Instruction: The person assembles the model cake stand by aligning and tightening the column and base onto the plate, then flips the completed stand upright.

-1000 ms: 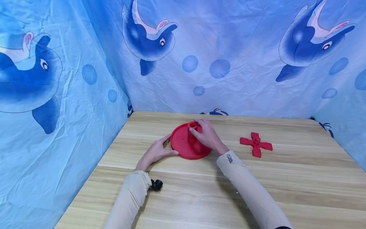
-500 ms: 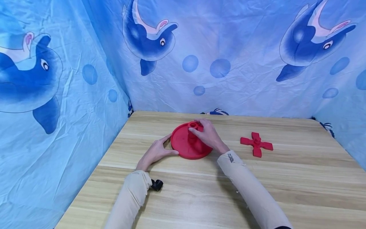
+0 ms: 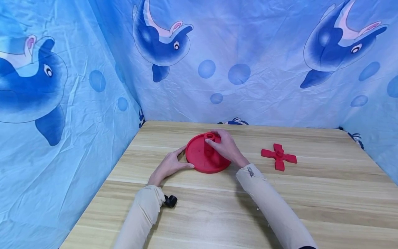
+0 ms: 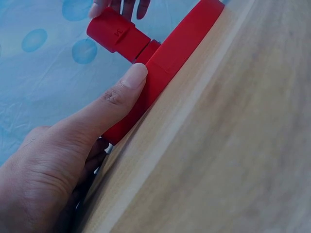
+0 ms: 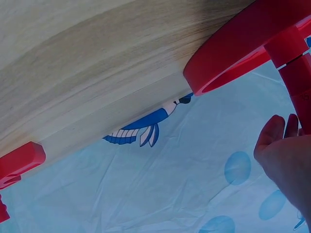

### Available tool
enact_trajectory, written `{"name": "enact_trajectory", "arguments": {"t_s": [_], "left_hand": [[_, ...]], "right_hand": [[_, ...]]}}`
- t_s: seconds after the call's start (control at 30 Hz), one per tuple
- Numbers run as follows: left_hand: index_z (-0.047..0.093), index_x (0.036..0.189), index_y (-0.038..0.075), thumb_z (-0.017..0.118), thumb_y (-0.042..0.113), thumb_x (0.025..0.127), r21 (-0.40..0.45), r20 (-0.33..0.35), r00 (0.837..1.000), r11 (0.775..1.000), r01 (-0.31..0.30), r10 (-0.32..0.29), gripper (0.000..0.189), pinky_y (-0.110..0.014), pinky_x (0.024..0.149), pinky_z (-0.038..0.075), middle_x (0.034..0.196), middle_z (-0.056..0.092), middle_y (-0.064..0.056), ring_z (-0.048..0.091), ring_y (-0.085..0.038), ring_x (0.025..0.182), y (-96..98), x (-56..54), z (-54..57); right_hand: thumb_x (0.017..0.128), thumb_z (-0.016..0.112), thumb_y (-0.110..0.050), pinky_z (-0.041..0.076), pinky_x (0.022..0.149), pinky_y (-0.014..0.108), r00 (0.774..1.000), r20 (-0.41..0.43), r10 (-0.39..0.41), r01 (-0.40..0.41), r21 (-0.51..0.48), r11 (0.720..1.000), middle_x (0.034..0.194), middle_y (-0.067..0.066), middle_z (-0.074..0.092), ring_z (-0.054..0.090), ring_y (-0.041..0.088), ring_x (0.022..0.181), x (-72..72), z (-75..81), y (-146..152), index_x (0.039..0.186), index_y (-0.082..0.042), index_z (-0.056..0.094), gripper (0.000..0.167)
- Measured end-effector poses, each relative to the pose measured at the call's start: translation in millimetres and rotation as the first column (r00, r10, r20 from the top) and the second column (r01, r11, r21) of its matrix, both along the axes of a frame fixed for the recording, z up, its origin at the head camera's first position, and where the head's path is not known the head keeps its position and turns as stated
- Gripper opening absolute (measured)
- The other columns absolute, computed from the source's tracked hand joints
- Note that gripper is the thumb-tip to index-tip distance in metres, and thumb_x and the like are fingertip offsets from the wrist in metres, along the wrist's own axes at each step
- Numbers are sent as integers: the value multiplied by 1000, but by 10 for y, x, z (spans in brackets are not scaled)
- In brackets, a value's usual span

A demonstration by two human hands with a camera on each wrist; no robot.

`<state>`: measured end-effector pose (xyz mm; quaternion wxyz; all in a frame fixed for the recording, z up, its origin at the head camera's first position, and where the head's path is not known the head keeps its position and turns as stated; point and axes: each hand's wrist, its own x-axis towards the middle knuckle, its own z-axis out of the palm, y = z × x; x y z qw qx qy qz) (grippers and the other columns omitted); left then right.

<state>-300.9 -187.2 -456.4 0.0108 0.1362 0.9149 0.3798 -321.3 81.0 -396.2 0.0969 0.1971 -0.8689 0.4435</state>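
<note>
A round red base with a raised rim (image 3: 196,157) lies flat on the table, and a hollow red post (image 3: 208,148) stands upright on it. My left hand (image 3: 169,164) grips the left side of the rim, thumb at the near edge and fingers farther back. Around the upper post, my right hand (image 3: 227,148) holds with its thumb in front; its other fingers are partly hidden. The left wrist view shows the number 34 on the post (image 4: 116,35) and a thin seam just above the base (image 4: 170,60). That seam also shows in the right wrist view.
To the right on the wooden table (image 3: 211,214) lies a red cross-shaped piece (image 3: 278,157) with a short knob at its middle. A small black device (image 3: 170,201) sticks out at the left cuff. Blue fabric with dolphins (image 3: 248,97) hangs behind and beside the table.
</note>
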Motion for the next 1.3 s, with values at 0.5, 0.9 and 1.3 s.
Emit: {"name": "enact_trajectory", "arguments": {"t_s": [0.5, 0.9, 1.3], "left_hand": [[41, 161, 21, 86, 62, 76, 11, -18, 1000, 1000, 2, -2, 105, -54, 114, 38, 157, 47, -13, 44, -32, 143, 0, -8, -16], [41, 161, 21, 86, 63, 75, 21, -7, 1000, 1000, 8, -8, 106, -54, 114, 38, 157, 47, -11, 43, -31, 143, -4, -18, -27], [41, 161, 20, 86, 62, 76, 21, 4, 1000, 1000, 4, -4, 105, -55, 114, 38, 157, 46, -12, 42, -33, 144, -1, -2, -9]], "right_hand": [[96, 76, -20, 56, 95, 45, 999, -39, -32, 33, 25, 999, 130, 16, 61, 57, 30, 118, 4, -10, -28, 138, 1, 59, 50], [97, 73, -18, 56, 96, 46, 999, -29, -20, 21, 33, 999, 129, 16, 60, 57, 31, 120, 18, 3, -12, 138, 1, 60, 47], [97, 74, -22, 55, 97, 47, 999, -35, -30, 32, 71, 997, 132, 16, 59, 55, 31, 123, 20, 11, -26, 141, 0, 57, 52]]}}
